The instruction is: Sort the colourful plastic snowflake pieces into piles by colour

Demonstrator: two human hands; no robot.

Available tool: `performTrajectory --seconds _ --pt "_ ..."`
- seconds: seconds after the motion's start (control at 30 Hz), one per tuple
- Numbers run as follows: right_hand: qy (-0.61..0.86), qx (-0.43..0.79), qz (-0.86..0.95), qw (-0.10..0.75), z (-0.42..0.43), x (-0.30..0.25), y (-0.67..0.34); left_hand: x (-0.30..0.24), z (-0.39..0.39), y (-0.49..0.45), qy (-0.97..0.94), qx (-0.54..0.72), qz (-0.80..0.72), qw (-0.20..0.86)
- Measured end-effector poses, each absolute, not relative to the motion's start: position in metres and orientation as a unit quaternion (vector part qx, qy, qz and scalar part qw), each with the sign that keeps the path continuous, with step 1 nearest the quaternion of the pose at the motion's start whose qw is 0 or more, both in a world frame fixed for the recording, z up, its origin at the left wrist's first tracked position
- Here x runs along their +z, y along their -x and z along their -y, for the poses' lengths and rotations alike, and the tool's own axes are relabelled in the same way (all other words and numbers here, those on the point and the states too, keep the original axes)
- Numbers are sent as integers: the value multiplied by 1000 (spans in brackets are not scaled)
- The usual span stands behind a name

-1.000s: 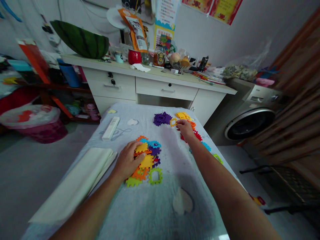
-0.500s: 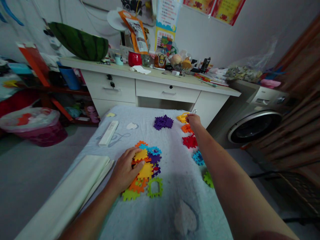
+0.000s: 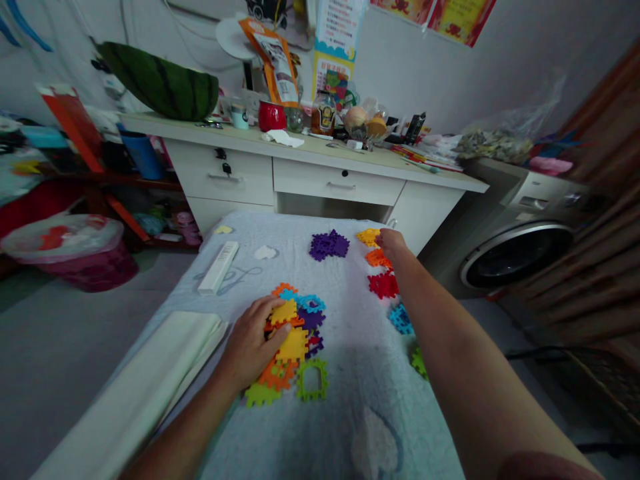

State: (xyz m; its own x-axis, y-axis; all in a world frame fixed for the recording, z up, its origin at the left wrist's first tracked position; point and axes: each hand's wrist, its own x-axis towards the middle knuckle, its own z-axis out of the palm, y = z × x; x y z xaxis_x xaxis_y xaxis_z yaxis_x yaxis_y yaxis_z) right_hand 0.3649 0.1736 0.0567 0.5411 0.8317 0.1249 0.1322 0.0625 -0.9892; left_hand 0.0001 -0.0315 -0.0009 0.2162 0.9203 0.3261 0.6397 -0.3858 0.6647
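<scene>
My left hand (image 3: 253,343) lies flat on a mixed heap of coloured puzzle pieces (image 3: 303,323), fingers spread over a yellow piece; a green frame piece (image 3: 312,380) lies at the heap's near edge. My right hand (image 3: 393,243) reaches to the far right of the cloth-covered table (image 3: 345,407) and touches the yellow pile (image 3: 368,236); its fingers are hidden behind the back of the hand. Beside my right arm run sorted piles: orange (image 3: 375,259), red (image 3: 383,284), blue (image 3: 400,317), green (image 3: 417,360). A purple pile (image 3: 329,245) sits left of the yellow one.
A white bar-shaped object (image 3: 219,267) and a folded cream cloth (image 3: 140,387) lie on the table's left side. Beyond stand a cluttered white desk (image 3: 300,167) bearing a watermelon half (image 3: 160,83), a washing machine (image 3: 520,240) at right and a pink bin (image 3: 70,250) at left.
My right hand carried a yellow frame piece from near the purple pile over to the yellow pile and stays there. My left hand has not moved off the heap.
</scene>
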Motion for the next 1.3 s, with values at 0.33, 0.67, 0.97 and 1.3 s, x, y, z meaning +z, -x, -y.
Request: performTrajectory --seconds 0.33,0.67,0.97,1.3 --pt "577 398 336 629 -111 73 -310 1 31 -1 -754 363 -509 204" --pt "464 427 677 381 -14 67 -218 -4 31 -1 -755 380 -494 202" --pt "454 225 824 253 7 36 -184 -3 31 0 -755 389 -491 196" --pt "452 261 792 316 9 37 -190 -4 31 -1 -751 376 -500 212"
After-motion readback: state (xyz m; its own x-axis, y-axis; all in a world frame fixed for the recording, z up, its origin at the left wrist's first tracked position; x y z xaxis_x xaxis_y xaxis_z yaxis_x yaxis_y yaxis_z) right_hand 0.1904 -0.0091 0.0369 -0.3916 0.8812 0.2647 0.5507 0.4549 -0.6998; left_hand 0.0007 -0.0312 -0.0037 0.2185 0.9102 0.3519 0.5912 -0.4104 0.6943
